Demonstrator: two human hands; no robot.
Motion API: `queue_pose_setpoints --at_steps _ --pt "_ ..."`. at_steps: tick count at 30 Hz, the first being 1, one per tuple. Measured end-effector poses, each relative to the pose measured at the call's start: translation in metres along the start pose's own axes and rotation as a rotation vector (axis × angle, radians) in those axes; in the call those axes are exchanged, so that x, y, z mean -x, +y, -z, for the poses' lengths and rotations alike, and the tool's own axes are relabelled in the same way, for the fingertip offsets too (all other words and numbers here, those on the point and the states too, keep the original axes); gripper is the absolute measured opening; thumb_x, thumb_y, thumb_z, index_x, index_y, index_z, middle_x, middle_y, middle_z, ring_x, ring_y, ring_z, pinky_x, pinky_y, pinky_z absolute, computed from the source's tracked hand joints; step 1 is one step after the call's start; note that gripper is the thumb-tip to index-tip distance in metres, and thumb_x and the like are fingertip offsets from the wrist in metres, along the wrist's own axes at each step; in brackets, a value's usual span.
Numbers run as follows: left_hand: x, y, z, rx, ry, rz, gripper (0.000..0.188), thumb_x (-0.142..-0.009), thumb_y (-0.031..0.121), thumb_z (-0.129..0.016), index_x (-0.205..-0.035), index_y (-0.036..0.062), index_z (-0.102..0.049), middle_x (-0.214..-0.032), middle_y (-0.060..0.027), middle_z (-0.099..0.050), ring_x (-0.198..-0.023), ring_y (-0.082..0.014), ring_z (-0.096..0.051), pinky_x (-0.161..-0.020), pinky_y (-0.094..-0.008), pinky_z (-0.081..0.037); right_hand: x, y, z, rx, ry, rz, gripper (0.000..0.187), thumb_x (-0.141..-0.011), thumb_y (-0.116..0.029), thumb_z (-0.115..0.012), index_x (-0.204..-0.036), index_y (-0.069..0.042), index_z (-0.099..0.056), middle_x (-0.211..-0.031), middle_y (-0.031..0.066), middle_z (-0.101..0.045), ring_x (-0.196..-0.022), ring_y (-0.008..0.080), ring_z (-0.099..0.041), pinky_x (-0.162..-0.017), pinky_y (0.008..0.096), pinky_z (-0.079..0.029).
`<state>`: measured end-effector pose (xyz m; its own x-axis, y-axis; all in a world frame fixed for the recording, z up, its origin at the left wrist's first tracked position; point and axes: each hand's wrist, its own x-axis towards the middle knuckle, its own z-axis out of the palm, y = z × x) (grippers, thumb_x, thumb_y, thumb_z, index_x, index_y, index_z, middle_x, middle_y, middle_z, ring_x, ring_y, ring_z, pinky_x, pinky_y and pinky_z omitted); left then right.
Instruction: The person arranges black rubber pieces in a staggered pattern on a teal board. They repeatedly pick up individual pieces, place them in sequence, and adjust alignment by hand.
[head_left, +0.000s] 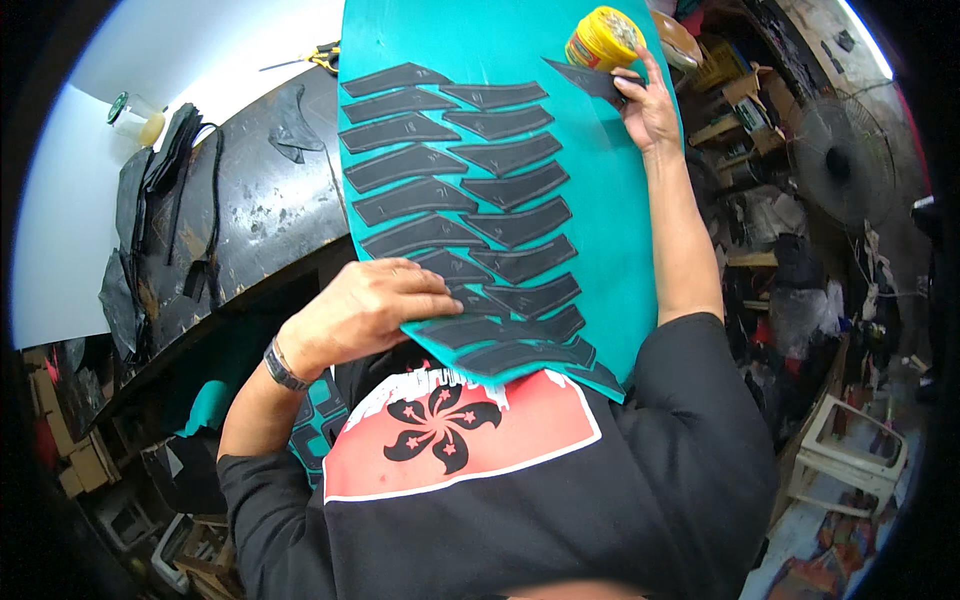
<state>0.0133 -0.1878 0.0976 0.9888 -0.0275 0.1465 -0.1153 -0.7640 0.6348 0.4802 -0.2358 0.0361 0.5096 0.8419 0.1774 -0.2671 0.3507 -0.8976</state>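
A dark panel (pixel 578 78) is pinched by the right hand (pixel 652 115) near the yellow jar (pixel 590 42), over the teal sheet (pixel 620 230); the left hand (pixel 368 305), fingers held together, is laid across black pieces (pixel 517 157); its grip cannot be told.

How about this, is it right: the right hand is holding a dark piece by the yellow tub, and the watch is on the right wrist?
Not quite: the head view shows the watch on the left wrist. The rest stands: the right hand is holding a dark piece by the yellow tub.
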Motion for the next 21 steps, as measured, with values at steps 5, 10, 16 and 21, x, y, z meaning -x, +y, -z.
queue_pose_setpoints --at_steps 5,10,16,21 --pt "0.008 0.003 -0.006 0.194 0.199 0.088 0.036 -0.071 0.006 -0.076 -0.106 0.0051 -0.074 -0.101 -0.0125 -0.073 -0.1 -0.0302 -0.071 -0.09 -0.0384 -0.056 0.014 -0.011 -0.006 0.037 -0.161 -0.024 0.069 -0.088 0.01 -0.063 -0.148 -0.013 -0.037 -0.115 0.0189 -0.067 -0.105 0.0231 -0.067 -0.091 0.0399 -0.058" --pt "0.011 0.025 -0.008 0.24 0.208 0.06 0.04 -0.07 0.002 -0.072 -0.109 0.0061 -0.073 -0.103 -0.0141 -0.073 -0.1 -0.0316 -0.071 -0.088 -0.0385 -0.057 0.015 -0.016 -0.004 0.112 -0.169 -0.151 0.064 -0.088 0.008 -0.064 -0.145 -0.012 -0.041 -0.117 0.0169 -0.067 -0.108 0.0217 -0.066 -0.094 0.0399 -0.056" --pt "0.024 0.069 -0.014 0.422 0.111 0.251 0.026 -0.084 0.01 -0.073 -0.11 0.003 -0.073 -0.103 -0.0132 -0.074 -0.105 -0.0308 -0.071 -0.092 -0.0379 -0.057 0.012 -0.029 0.008 0.127 -0.227 -0.25 0.05 -0.088 0.007 -0.065 -0.133 -0.012 -0.056 -0.114 0.0093 -0.07 -0.108 0.0181 -0.065 -0.098 0.0379 -0.055" --pt "0.02 0.064 -0.012 0.448 0.078 0.319 0.027 -0.084 0.015 -0.074 -0.11 0.0054 -0.074 -0.104 -0.0119 -0.074 -0.104 -0.0303 -0.071 -0.091 -0.038 -0.057 0.019 -0.026 -0.003 0.132 -0.308 -0.197 0.051 -0.087 0.007 -0.065 -0.134 -0.01 -0.055 -0.113 0.0112 -0.069 -0.103 0.0195 -0.067 -0.092 0.0355 -0.057"
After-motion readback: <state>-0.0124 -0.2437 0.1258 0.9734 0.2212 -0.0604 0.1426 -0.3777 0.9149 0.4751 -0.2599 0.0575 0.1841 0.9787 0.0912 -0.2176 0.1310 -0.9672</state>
